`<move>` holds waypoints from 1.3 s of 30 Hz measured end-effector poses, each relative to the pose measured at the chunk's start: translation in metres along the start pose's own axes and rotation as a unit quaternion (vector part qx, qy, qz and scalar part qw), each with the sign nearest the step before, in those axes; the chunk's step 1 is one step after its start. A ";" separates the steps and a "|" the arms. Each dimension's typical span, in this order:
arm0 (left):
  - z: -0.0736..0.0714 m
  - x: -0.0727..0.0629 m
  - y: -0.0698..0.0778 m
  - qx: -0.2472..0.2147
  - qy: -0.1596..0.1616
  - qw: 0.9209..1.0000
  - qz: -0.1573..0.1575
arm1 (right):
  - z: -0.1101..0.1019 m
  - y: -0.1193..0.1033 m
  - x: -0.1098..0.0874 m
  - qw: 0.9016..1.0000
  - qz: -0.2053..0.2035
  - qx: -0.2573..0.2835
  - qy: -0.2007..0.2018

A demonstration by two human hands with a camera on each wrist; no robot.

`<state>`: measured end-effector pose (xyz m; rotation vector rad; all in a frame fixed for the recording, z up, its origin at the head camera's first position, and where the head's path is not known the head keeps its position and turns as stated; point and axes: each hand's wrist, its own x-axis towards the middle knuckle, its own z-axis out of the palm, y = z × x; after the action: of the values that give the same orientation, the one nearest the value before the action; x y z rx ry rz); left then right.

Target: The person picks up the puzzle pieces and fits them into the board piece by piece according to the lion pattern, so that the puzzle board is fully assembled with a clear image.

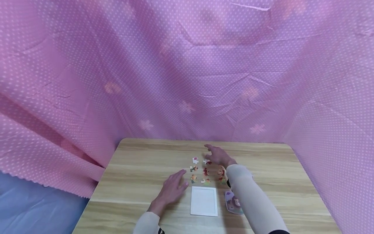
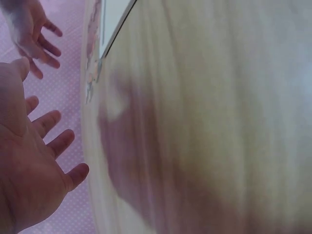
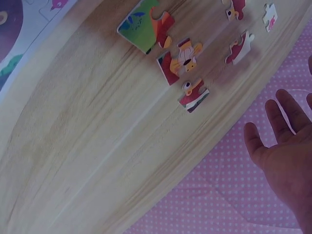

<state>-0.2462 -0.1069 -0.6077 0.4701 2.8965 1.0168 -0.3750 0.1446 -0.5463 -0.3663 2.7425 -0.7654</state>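
Jigsaw pieces (image 1: 205, 171) with cartoon animal parts lie spread in loose rows on the wooden table. My right hand (image 1: 217, 155) hovers over the far row, fingers extended and holding nothing; its forearm passes over the right side of the pieces. In the right wrist view, a lion-face piece (image 3: 187, 61), a green-cornered piece (image 3: 141, 27) and a red-and-white piece (image 3: 239, 48) lie apart from one another. My left hand (image 1: 173, 188), fingers spread and empty, is just left of the pieces. A white square tray (image 1: 204, 201) lies to its right.
A purple picture card (image 1: 232, 202) with a lion lies right of the tray, partly hidden by the right sleeve (image 1: 251, 198). Pink dotted cloth (image 1: 187, 81) hangs behind the table's far edge and along both sides. Blue fabric (image 1: 38, 204) shows at lower left.
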 end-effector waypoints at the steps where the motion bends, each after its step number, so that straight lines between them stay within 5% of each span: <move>1: 0.002 -0.001 0.000 0.004 -0.002 1.000 0.002 | 0.001 0.000 0.000 1.000 0.000 0.001 0.000; 18: 0.024 -0.021 0.000 0.038 -0.019 0.999 0.007 | 0.014 -0.001 -0.004 0.999 0.008 0.032 -0.008; 39: 0.038 -0.051 0.002 0.075 -0.022 0.996 0.052 | 0.028 -0.006 -0.011 0.999 -0.004 0.017 -0.028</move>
<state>-0.1918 -0.0974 -0.6397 0.6471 2.9493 0.7911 -0.3550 0.1296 -0.5643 -0.3862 2.6740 -0.7909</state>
